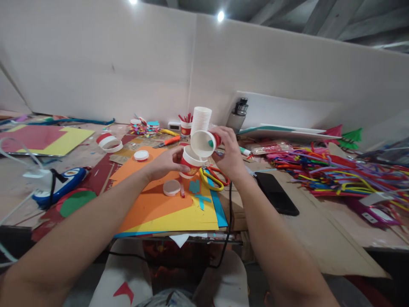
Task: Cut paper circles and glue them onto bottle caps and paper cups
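Observation:
My left hand (166,163) is closed around a red and white paper cup (191,163) above the coloured sheets. In my right hand (228,149) is a second red and white paper cup (202,144), tilted so its open white mouth faces me. The rims of the two cups meet or overlap; I cannot tell whether they touch. Below them lie a cut white cup bottom (171,187), small blue paper pieces (202,199) and yellow-handled scissors (212,181) on orange paper (143,209) and yellow paper (191,219).
Behind the cups stands a stack of white paper cups (202,117). A black phone (276,193) lies to the right, with a heap of pipe cleaners (338,170) beyond it. At left are a blue device (60,187) and cut cup rings (109,143). A black cable (229,217) hangs over the table edge.

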The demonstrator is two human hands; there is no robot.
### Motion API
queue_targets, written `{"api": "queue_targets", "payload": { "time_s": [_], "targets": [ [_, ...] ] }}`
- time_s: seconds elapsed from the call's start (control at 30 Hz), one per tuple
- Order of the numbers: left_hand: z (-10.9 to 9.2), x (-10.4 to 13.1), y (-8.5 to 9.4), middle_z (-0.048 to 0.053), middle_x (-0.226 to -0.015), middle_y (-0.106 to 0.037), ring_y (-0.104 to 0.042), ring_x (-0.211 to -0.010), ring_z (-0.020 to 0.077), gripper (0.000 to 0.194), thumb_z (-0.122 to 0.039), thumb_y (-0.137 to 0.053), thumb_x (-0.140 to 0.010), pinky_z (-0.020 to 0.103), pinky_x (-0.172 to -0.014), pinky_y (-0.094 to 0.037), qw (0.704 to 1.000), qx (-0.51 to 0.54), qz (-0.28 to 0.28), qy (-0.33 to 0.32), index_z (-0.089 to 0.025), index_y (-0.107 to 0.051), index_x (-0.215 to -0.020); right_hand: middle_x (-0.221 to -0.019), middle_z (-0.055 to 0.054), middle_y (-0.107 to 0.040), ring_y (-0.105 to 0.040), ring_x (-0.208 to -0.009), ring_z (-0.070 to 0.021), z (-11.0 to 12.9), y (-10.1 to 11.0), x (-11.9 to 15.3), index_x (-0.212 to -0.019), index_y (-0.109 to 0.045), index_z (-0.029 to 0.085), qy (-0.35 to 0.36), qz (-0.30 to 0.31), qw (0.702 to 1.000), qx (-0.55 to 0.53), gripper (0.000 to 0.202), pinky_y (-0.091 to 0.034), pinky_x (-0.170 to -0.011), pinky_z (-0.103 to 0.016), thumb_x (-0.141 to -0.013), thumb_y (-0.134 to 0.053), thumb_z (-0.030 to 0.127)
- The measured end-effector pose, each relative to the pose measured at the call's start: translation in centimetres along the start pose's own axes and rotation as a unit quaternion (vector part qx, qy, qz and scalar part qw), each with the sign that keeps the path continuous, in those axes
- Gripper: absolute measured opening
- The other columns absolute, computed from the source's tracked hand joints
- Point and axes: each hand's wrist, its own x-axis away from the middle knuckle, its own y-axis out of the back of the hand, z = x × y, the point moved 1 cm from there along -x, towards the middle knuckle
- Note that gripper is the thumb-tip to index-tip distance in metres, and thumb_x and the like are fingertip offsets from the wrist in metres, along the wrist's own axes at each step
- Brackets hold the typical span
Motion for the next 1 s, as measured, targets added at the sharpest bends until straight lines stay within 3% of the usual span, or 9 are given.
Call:
{"api": "queue_targets", "payload": {
  "time_s": [0.13,0.3,0.63,0.77,1.0],
  "targets": [
    [0.1,-0.1,0.0,0.016,-0.128,-0.064,-0.06,-0.119,0.0309,0.074,-0.022,-0.084,-0.063,0.045,-0.097,-0.05,1.0,0.008,0.013,0.003,-0.017,-0.055,-0.131,-0.131,-0.006,-0.053,-0.043,-0.132,-0.027,0.8,-0.1,-0.1,-0.123,-0.057,0.035,0.016,0.014,0.998,0.056,0.041,-0.035,-0.113,-0.055,-0.088,-0.051,0.015],
    [0.1,0.0,-0.3,0.014,-0.126,-0.066,-0.063,-0.115,0.029,0.068,-0.024,-0.086,-0.061,0.045,-0.098,-0.049,1.0,0.014,0.026,0.007,-0.017,-0.059,-0.123,-0.136,-0.002,-0.053,-0.036,-0.141,-0.0251,1.2,-0.2,-0.1,-0.121,-0.061,0.037,0.036,0.025,0.998,0.042,0.034,-0.03,-0.118,-0.053,-0.096,-0.044,0.022],
    [-0.2,0.0,-0.8,0.014,-0.124,-0.066,-0.063,-0.114,0.0272,0.066,-0.019,-0.085,-0.06,0.043,-0.098,-0.048,0.998,0.049,0.042,0.001,-0.017,-0.06,-0.121,-0.139,-0.001,-0.051,-0.027,-0.147,-0.029,1.2,0.1,0.4,-0.125,-0.059,0.039,0.014,-0.023,0.999,0.046,0.035,-0.027,-0.118,-0.061,-0.095,-0.046,0.027],
    [-0.3,0.0,-0.8,0.014,-0.124,-0.066,-0.061,-0.117,0.0289,0.069,-0.018,-0.086,-0.059,0.043,-0.098,-0.048,0.998,0.04,0.039,-0.001,-0.017,-0.06,-0.123,-0.139,-0.005,-0.05,-0.029,-0.145,-0.0311,1.5,0.1,0.3,-0.128,-0.054,0.036,0.013,-0.079,0.996,0.046,0.039,-0.027,-0.117,-0.063,-0.092,-0.048,0.023],
    [-0.5,0.2,-0.5,0.015,-0.126,-0.065,-0.06,-0.118,0.0334,0.082,-0.023,-0.089,-0.054,0.047,-0.097,-0.049,0.999,0.006,0.029,-0.013,-0.018,-0.056,-0.129,-0.137,-0.011,-0.047,-0.044,-0.133,-0.0293,0.6,-1.3,0.6,-0.134,-0.041,0.031,-0.052,-0.108,0.993,-0.022,0.051,-0.04,-0.11,-0.055,-0.086,-0.058,0.028]
  ]
}}
